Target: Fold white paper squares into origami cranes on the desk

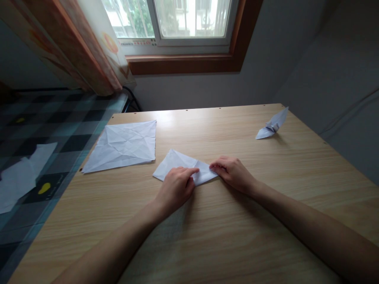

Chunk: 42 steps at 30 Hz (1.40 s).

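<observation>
A piece of white folded paper (pixel 174 161) lies on the wooden table, roughly kite-shaped, with crease lines across its top. My left hand (pixel 177 185) rests on its near side, index finger stretched over the paper and thumb by the near edge; the other fingers are curled. At the narrow right corner, my right hand (pixel 233 171) is closed, pinching the paper between thumb and fingers. The paper under my left palm is hidden.
A creased, unfolded white sheet (pixel 130 142) lies at the table's left. A folded paper crane (pixel 271 127) stands at the back right. Left of the table (pixel 189 236), more white paper (pixel 23 173) lies on a checked cloth (pixel 75 140). A window and curtain (pixel 89 43) are behind.
</observation>
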Tool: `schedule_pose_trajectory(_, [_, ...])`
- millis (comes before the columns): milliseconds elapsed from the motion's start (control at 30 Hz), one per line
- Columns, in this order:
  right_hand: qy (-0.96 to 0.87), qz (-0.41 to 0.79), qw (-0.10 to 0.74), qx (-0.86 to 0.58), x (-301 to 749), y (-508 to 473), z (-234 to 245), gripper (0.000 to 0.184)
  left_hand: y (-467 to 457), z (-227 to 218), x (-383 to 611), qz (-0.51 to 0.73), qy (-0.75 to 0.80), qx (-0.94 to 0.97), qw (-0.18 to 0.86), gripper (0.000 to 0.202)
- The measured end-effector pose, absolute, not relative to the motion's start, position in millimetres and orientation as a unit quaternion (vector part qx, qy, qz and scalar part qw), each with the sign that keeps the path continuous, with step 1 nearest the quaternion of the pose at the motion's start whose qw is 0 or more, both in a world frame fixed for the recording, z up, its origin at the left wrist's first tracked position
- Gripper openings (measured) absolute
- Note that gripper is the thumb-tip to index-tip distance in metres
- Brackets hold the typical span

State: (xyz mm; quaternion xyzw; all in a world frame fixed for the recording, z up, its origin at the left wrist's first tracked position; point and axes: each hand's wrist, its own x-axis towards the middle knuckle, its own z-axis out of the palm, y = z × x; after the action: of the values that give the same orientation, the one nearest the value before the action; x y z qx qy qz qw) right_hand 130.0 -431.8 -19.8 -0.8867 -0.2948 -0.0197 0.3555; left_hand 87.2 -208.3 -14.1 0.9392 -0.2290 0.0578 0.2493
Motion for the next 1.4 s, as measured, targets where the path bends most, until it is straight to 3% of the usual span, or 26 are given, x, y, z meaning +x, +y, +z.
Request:
schedule_pose_trajectory(233, [-0.281,-0.029,0.324,-0.903,128,-431,-22,0.016,-211,-8,82,0.073,-0.238,0.961,0.117,0.038])
schedule_pose_trajectory(533, [-0.306,-0.085,0.249,-0.915,125,-439,-26,0.018,-200,-12,89,-0.011,-0.316,0.946,0.07,0.062])
schedule_pose_trajectory(833, [-0.319,-0.205,0.158,-0.912,115,-454,-21,0.019,-197,-12,89,-0.003,-0.322,0.946,0.046,0.051])
schedule_pose_trajectory(967, [-0.453,-0.256,0.122,-0.845,97,-440,-17,0.028,-196,-16,89,0.004,-0.319,0.947,0.046,0.052])
schedule_pose_trajectory(1033, [-0.503,-0.214,0.121,-0.828,89,-433,-18,0.033,-197,-16,89,-0.001,-0.315,0.948,0.045,0.052])
schedule_pose_trajectory(1200, [-0.496,-0.094,0.12,-0.855,80,-432,-22,0.058,-198,-11,88,-0.022,-0.304,0.952,0.044,0.051])
schedule_pose_trajectory(1400, [-0.475,-0.081,0.101,-0.871,76,-441,-20,0.074,-197,-8,89,-0.038,-0.292,0.955,0.039,0.051])
